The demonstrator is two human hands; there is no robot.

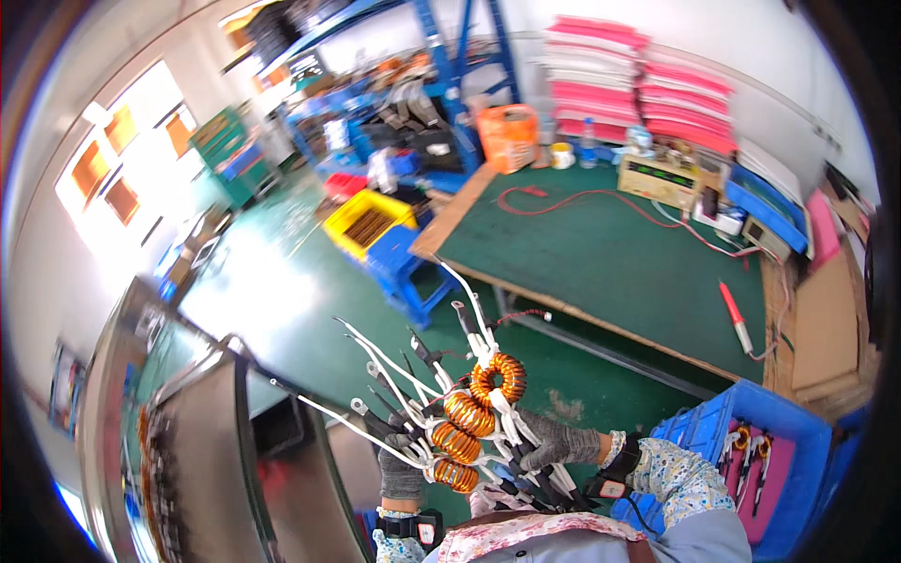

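Several copper-wound toroidal coils (466,414) hang together in front of me, with white and black leads that end in ring terminals fanning out up and to the left. My right hand (556,441), in a grey knit glove, is closed round the leads just right of the coils. On the other side, my left hand (402,474), gloved alike, grips leads below the ring terminals; its fingertips are partly hidden behind them. More black-sleeved lead ends droop between my hands, close to my body.
At lower right stands a blue crate (784,422) with similar coils on pink sheet. The green-topped workbench (601,253) ahead carries a probe with a red handle (731,305) and a meter (657,180). A yellow bin (371,208) rests on a blue stool (399,272). Metal-sided equipment (202,450) stands left.
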